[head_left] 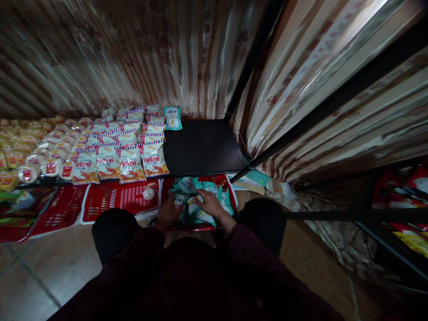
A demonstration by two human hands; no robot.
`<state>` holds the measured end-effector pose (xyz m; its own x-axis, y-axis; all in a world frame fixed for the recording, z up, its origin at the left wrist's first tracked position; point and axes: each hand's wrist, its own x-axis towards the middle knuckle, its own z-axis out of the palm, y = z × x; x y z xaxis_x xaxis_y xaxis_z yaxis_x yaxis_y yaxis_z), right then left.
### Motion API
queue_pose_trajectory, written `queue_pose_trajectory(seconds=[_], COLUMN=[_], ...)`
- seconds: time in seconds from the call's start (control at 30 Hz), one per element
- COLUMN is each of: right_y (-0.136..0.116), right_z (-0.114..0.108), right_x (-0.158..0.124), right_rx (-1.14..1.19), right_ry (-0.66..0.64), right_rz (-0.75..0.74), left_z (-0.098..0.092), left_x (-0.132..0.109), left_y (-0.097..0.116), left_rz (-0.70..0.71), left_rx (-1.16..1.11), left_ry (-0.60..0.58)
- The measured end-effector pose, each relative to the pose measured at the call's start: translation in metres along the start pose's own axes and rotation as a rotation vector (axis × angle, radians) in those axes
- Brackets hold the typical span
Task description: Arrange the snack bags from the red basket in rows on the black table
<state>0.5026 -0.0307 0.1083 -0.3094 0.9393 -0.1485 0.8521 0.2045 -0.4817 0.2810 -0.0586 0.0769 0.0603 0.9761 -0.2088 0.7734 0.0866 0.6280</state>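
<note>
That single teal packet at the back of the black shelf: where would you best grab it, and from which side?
Probably by its top sealed edge, pinched from the front-right. The teal packet seems propped near the back with its top edge free. Bare black shelf lies to its right, while red-and-white packets crowd its left.

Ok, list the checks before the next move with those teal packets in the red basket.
1. Left hand on the teal plastic snack packets: ok.
2. Right hand on them too: ok.
3. Either hand closed on a packet: cannot tell.
4. Red plastic basket under both hands: ok.
5. Flat black shelf has bare room beside the red-white-blue snack bags: ok.
</note>
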Motion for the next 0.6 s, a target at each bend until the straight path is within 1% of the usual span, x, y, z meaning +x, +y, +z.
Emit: queue_pose_trajectory(seconds=[0.07, 0.17, 0.23, 0.3, 0.37, 0.43, 0.53, 0.6], right_y=[0.002, 0.003, 0.0, -0.006, -0.015, -0.023, -0.033, -0.035], right_z=[-0.002, -0.005, -0.006, -0.008, -0.009, -0.009, -0.004, -0.001], right_x=[0.0, 0.002, 0.003, 0.004, 0.005, 0.004, 0.002, 0.001], right_rx=[-0.005, -0.003, 0.064, 0.178, 0.328, 0.51, 0.786, 0.93], right_ry=[0.041, 0.188, 0.274, 0.311, 0.287, 0.222, 0.144, 0.147], right_rz=[0.036, 0.1, 0.057, -0.027, -0.049, 0.011, 0.1, 0.126], left_z=[-0.003, -0.009, -0.013, -0.016, -0.019, -0.022, -0.025, -0.025], left_x=[-0.001, -0.001, -0.001, -0.002, -0.004, -0.005, -0.006, -0.008], left_y=[0.008, 0.027, 0.04, 0.05, 0.058, 0.064, 0.073, 0.078], left_rz=[-0.025, -0.055, -0.07, -0.098, -0.131, -0.132, -0.055, -0.003], left_rx=[0.025, 0.019, -0.063, -0.184, -0.288, -0.358, -0.436, -0.495], left_ry=[0.025, 0.129, 0.194, 0.198, 0.169, 0.171, 0.181, 0.123])
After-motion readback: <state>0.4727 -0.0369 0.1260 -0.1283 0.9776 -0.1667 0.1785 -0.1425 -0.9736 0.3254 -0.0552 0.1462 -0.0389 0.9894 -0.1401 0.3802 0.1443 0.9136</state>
